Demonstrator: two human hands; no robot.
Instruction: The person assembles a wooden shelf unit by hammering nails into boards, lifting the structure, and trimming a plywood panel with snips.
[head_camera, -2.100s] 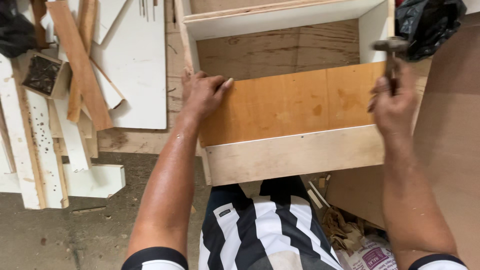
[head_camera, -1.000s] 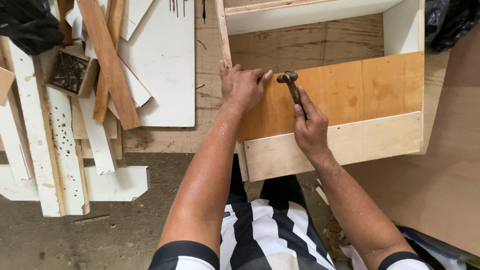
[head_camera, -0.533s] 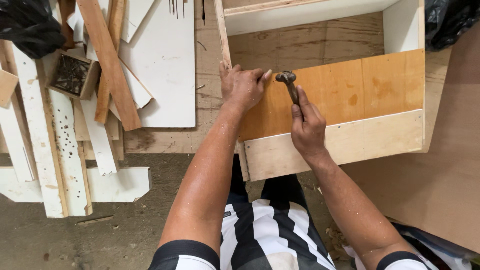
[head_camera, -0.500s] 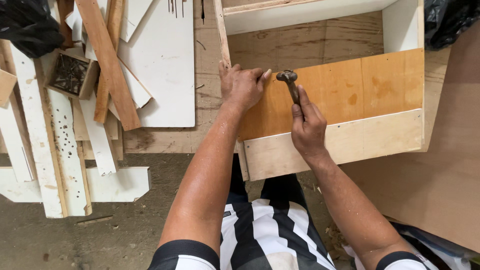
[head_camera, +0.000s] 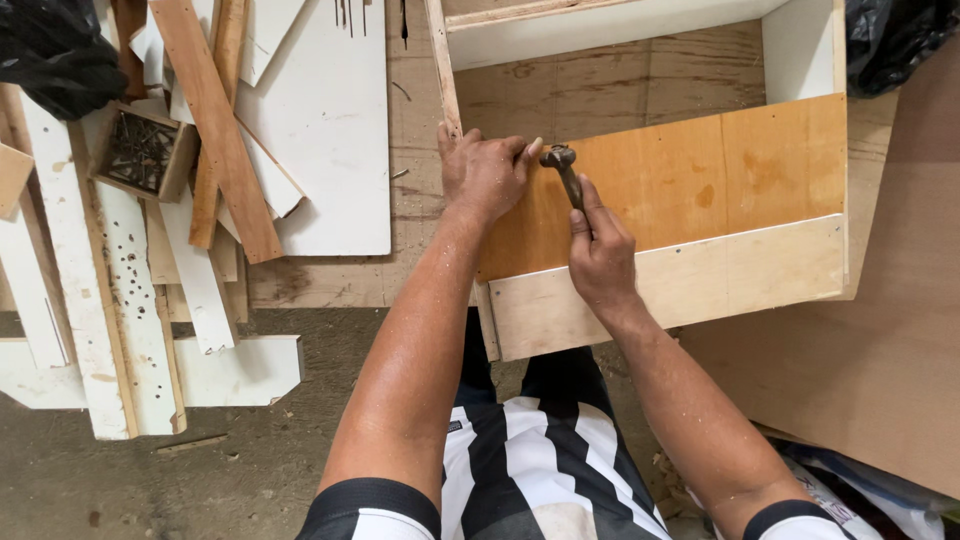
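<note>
The right hand has its grip closed around the handle of a small hammer, whose head sits low over the upper left corner of the orange plywood panel. The left hand lies spread flat on that same corner, grasping nothing, its fingertips just beside the hammer head; whether a nail stands between them cannot be told. The panel rests in an open wooden box frame, which has white-faced sides and a pale front board and lies on a plywood sheet on the floor. To the left lie loose white boards and timber strips, with a small box of nails among them. Judged step: fixing the panel's corner to the frame. The next stroke calls for short, controlled taps, with the left fingers kept clear of the hammer head.
</note>
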